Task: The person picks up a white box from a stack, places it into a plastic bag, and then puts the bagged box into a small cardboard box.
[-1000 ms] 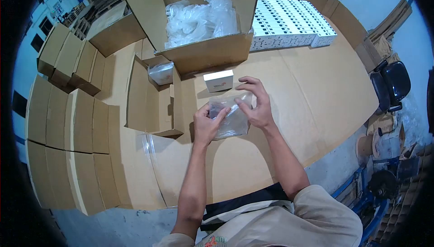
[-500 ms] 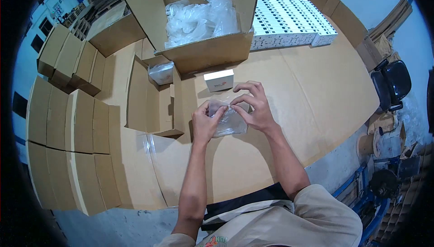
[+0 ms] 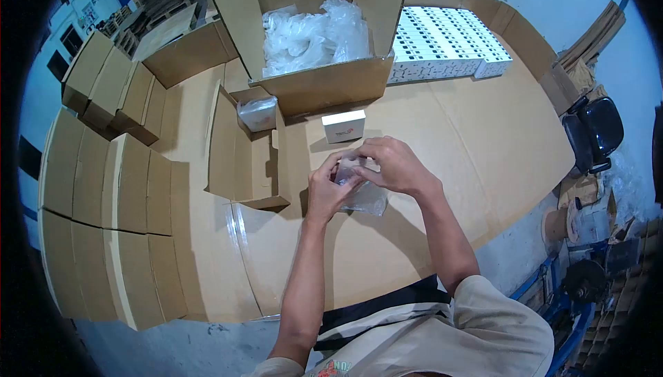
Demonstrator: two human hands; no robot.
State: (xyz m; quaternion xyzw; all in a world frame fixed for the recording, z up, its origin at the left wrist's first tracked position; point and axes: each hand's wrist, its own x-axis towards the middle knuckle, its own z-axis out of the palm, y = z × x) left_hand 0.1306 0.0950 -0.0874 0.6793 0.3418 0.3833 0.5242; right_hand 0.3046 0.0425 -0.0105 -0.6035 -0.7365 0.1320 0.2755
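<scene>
A clear plastic bag [image 3: 367, 201] hangs between my two hands above the cardboard-covered table. My left hand [image 3: 327, 187] is closed on the bag's left upper edge. Opposite it, my right hand [image 3: 395, 163] grips the top of the same bag, its fingers curled over and close to the left fingertips. Just beyond the hands stands a small white box [image 3: 343, 127] with a printed mark on its front. To the left, an open cardboard carton [image 3: 224, 149] holds a plastic-wrapped item [image 3: 258, 113] at its far end.
A large open carton [image 3: 324, 90] full of clear plastic bags [image 3: 314, 39] stands at the back. Rows of white boxes [image 3: 449, 42] sit at the back right. Closed brown cartons [image 3: 128, 184] are stacked along the left. A black chair [image 3: 594, 132] is off to the right.
My right hand has moved in over the top of the bag, and its raised fingers have curled down. Both hands are closer together. The whole view has shifted slightly.
</scene>
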